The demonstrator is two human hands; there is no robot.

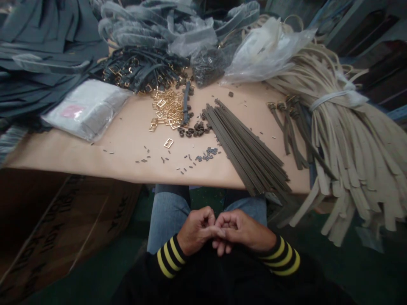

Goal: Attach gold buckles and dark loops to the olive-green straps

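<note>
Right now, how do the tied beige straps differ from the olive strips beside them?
The beige straps are pale, while the olive strips are dark. The beige straps look wider than the narrow olive strips. The beige straps curve and droop, bound by a white tie, whereas the olive strips lie straight and fanned, with no tie visible. Both are long and flat.

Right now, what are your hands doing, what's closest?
Left hand, right hand: fingers touching, nothing visibly held, over jeans. Nearest: olive strap strips at table edge.

Light: dim and soft, brightest on the table.
Shadows: deep over the box at lower left.
Edges: bowed by wide-angle distortion.
Blur: slight, overall.
</note>
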